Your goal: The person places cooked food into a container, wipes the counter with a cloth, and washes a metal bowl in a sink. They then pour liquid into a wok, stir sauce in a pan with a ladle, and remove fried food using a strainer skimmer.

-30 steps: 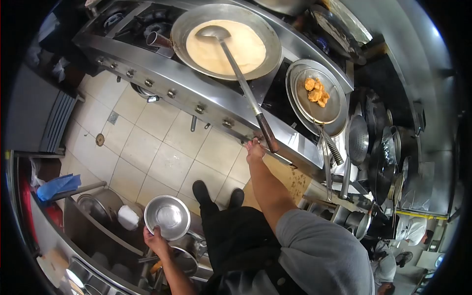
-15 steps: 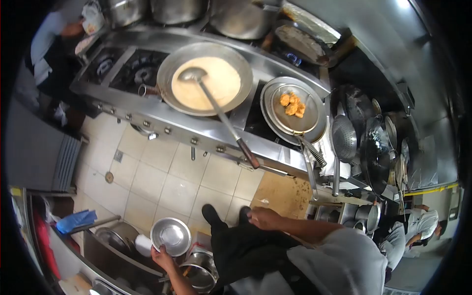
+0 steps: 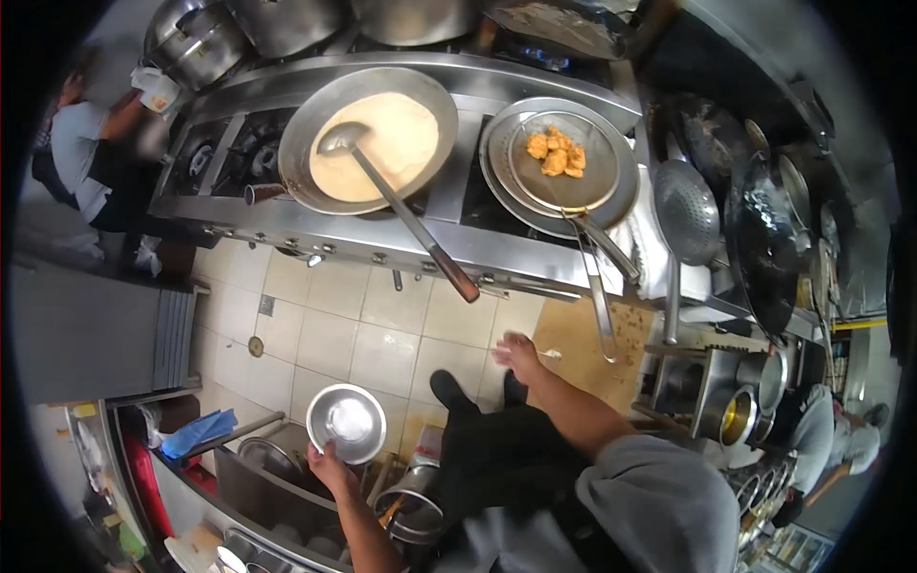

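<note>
My left hand (image 3: 330,466) grips the near rim of a shiny metal bowl (image 3: 346,420), which has nothing visible in it. In front of my body, over the floor, my right hand (image 3: 518,356) is stretched out with nothing in it, its fingers apart and slightly blurred. On the stove a large wok (image 3: 296,162) contains a creamy pale sauce (image 3: 411,143). A long ladle (image 3: 396,198) rests in it, its wooden handle sticking out over the stove's front edge. To the right, fried golden pieces (image 3: 557,153) lie in a strainer (image 3: 604,196) set over a wide metal pan (image 3: 492,143).
A perforated skimmer (image 3: 686,212) and dark woks (image 3: 764,253) stand at the right. Big pots (image 3: 196,43) line the back. A metal pot (image 3: 409,511) is by my left arm, near a blue cloth (image 3: 198,433). A person (image 3: 86,143) works at far left; others (image 3: 841,449) at far right.
My right hand has reached forward, away from my body, and its fingers have spread. The bowl has stayed in my left hand. The camera view has shifted.
</note>
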The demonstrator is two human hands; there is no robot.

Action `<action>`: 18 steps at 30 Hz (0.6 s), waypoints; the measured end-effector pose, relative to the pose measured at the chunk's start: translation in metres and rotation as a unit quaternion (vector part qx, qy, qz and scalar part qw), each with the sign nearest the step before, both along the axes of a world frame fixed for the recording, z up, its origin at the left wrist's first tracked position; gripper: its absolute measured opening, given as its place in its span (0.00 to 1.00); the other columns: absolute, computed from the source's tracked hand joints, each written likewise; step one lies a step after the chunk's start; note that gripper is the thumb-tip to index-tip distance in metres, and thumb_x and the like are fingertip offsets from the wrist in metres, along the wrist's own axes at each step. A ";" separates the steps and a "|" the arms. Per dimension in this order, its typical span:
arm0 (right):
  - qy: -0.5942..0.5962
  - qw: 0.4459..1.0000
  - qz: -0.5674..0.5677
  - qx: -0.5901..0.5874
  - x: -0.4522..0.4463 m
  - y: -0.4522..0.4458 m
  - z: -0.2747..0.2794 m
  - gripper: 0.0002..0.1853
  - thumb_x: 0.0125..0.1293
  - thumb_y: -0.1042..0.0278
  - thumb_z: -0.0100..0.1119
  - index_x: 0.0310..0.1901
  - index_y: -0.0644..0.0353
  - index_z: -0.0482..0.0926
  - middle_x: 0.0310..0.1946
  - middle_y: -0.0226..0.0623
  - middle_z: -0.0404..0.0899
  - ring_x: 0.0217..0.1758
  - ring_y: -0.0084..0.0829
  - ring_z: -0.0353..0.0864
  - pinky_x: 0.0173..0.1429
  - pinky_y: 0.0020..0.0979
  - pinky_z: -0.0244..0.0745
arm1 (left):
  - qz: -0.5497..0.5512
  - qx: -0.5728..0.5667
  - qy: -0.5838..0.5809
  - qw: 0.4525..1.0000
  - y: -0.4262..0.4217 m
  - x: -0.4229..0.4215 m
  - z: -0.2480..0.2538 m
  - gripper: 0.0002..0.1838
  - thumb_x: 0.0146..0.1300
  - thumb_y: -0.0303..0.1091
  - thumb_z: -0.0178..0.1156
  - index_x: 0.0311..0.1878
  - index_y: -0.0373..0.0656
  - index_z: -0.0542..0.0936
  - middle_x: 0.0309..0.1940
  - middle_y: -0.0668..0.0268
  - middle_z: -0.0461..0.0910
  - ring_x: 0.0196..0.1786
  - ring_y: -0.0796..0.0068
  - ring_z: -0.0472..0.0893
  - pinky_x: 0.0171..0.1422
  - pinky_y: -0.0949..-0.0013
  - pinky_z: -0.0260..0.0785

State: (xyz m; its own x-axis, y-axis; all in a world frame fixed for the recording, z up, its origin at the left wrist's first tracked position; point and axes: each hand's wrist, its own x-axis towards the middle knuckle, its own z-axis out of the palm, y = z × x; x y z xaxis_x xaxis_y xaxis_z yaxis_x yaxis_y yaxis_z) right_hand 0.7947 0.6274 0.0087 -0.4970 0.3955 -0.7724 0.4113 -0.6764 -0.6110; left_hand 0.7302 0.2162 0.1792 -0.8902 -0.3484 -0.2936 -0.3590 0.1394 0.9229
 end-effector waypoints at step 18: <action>0.262 0.914 -0.179 -0.254 -0.151 -0.002 -0.025 0.28 0.69 0.41 0.36 0.38 0.62 0.72 0.29 0.41 0.78 0.35 0.40 0.77 0.42 0.36 0.73 | 0.062 0.024 -0.021 0.998 -0.022 0.036 -0.011 0.16 0.48 0.20 0.51 0.43 0.34 0.76 0.36 0.63 0.79 0.37 0.73 0.78 0.44 0.70 0.69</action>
State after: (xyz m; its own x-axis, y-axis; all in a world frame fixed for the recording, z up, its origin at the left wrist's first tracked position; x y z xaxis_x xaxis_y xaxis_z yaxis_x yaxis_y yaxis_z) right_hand 0.6432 0.6256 -0.0162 -0.7603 0.2626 -0.5942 -0.1516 -0.9611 -0.2307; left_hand 0.7663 0.1940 0.1680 -0.8275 -0.4401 -0.3486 -0.4092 0.0476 0.9112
